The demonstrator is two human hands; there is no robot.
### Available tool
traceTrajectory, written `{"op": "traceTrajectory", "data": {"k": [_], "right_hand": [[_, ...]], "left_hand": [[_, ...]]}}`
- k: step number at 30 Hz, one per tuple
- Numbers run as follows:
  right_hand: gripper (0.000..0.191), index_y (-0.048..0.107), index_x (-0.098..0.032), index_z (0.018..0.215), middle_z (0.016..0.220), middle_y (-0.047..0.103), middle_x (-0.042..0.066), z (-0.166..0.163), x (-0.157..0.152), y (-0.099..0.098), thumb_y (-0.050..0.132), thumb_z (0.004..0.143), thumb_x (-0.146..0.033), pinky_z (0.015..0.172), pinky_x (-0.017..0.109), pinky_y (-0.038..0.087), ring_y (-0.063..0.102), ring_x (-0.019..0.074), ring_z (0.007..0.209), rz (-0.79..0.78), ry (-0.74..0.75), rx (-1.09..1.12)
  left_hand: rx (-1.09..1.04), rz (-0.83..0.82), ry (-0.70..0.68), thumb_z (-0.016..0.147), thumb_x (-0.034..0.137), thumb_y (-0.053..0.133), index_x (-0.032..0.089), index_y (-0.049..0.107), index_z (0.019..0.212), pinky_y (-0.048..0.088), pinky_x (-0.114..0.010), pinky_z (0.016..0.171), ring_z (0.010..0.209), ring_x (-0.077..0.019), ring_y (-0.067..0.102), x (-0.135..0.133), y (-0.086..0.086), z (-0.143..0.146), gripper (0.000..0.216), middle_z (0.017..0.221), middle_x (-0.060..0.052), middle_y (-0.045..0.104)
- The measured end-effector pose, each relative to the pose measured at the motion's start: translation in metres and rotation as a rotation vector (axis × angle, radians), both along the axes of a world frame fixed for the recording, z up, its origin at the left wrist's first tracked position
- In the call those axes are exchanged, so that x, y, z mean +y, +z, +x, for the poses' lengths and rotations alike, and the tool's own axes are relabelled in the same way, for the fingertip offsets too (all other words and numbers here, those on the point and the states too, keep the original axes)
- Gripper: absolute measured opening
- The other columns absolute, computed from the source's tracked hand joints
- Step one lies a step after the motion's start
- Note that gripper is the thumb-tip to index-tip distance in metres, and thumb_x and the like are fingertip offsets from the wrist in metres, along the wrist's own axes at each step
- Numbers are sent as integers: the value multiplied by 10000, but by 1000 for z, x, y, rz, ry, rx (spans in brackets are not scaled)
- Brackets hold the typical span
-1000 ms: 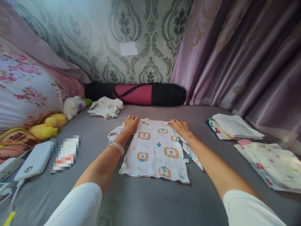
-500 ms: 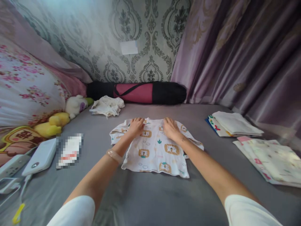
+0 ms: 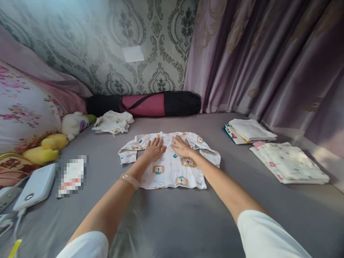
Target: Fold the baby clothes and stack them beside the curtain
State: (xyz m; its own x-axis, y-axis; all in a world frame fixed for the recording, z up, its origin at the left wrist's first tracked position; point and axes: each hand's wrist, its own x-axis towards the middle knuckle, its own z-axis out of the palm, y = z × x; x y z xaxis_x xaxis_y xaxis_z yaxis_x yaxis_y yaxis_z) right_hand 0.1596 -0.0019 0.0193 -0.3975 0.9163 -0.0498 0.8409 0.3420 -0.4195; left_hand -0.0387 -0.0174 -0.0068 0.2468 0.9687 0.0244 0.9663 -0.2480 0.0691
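A small white long-sleeved shirt (image 3: 172, 170) printed with lions and green plants lies spread on the grey bed sheet, sleeves out to both sides. My left hand (image 3: 155, 149) rests flat on its upper left chest, fingers spread and pointing away from me. On the upper right chest lies my right hand (image 3: 182, 146), its fingers also stretched out and slanting inward. Neither hand grips the cloth. My right forearm covers part of the shirt's right side.
Folded cloths lie at the right in a white-topped stack (image 3: 251, 129) and a patterned stack (image 3: 291, 163). Behind are a crumpled white garment (image 3: 114, 122) and a black and red long bag (image 3: 145, 105). A power bank (image 3: 36, 186) and plush toys (image 3: 44, 152) line the left.
Both hands have shifted from the shirt's shoulder edge onto its chest, and their curled fingers are now spread flat. The view has turned slightly to the right.
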Motion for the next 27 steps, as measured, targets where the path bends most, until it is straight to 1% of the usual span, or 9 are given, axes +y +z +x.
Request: {"op": "traceTrajectory", "data": {"k": [3, 5, 8, 11, 13, 15, 18, 22, 27], "right_hand": [[481, 461, -177, 1383, 1426, 501, 108, 45, -4, 25, 331, 967, -379, 1047, 273, 350, 456, 162, 1308, 120, -142, 175], [402, 598, -178, 1202, 1167, 674, 105, 86, -14, 37, 399, 934, -402, 890, 280, 451, 621, 200, 1082, 138, -341, 130], [480, 682, -177, 859, 854, 714, 119, 142, -34, 43, 446, 867, -595, 694, 297, 462, 675, 261, 875, 47, -526, -90], [553, 660, -172, 733, 745, 691, 118, 169, -52, 32, 471, 809, -686, 567, 266, 418, 678, 257, 789, -122, -510, -165], [480, 650, -166, 747, 743, 687, 88, 170, -58, 21, 552, 784, -634, 532, 236, 398, 670, 224, 756, -173, -468, -126], [314, 637, -163, 758, 723, 675, 38, 165, -61, 15, 624, 780, -477, 513, 202, 382, 650, 175, 701, -165, -435, -49], [135, 626, -156, 824, 533, 578, -34, 158, -58, 19, 573, 819, -280, 427, 179, 335, 557, 116, 483, -219, -491, 94], [269, 600, -133, 1087, 367, 461, -79, 163, -47, 40, 449, 911, -270, 333, 177, 275, 394, 102, 289, -268, -617, 247], [376, 602, -163, 1231, 402, 541, -23, 172, -32, 61, 417, 910, -227, 352, 201, 358, 481, 131, 305, -106, -619, 160]], "left_hand": [[-7, -53, -1, 984, 450, 253, 184, 341, 1449, 198, -575, 1113, 1440, -313, 240, 3, 3, -1, 543, 1549, -168, 299], [-14, -21, -21, 973, 423, 317, 169, 399, 1399, 199, -589, 1104, 1423, -321, 269, 6, 7, 2, 503, 1527, -186, 330], [-70, 94, -91, 947, 314, 399, 176, 494, 1299, 287, -530, 1071, 1325, -301, 412, 11, 17, 19, 389, 1424, -177, 461], [-170, 123, -194, 940, 235, 389, 190, 566, 1207, 393, -445, 996, 1178, -264, 535, 22, 24, 55, 323, 1272, -135, 578], [-217, 105, -247, 926, 202, 397, 177, 598, 1161, 428, -408, 962, 1138, -256, 554, 29, 24, 84, 310, 1215, -126, 604], [-247, 107, -253, 913, 180, 409, 166, 610, 1142, 435, -392, 961, 1118, -254, 558, 35, 21, 110, 305, 1195, -125, 609], [-281, 145, -212, 913, 178, 413, 150, 597, 1157, 429, -400, 979, 1141, -266, 531, 39, 10, 136, 307, 1227, -141, 581], [-328, 211, -190, 941, 196, 379, 140, 556, 1204, 394, -402, 1033, 1230, -263, 459, 38, -4, 145, 322, 1274, -147, 543], [-314, 225, -216, 908, 136, 395, 119, 510, 1260, 350, -406, 1081, 1295, -269, 406, 40, -13, 144, 370, 1335, -154, 516]]}}
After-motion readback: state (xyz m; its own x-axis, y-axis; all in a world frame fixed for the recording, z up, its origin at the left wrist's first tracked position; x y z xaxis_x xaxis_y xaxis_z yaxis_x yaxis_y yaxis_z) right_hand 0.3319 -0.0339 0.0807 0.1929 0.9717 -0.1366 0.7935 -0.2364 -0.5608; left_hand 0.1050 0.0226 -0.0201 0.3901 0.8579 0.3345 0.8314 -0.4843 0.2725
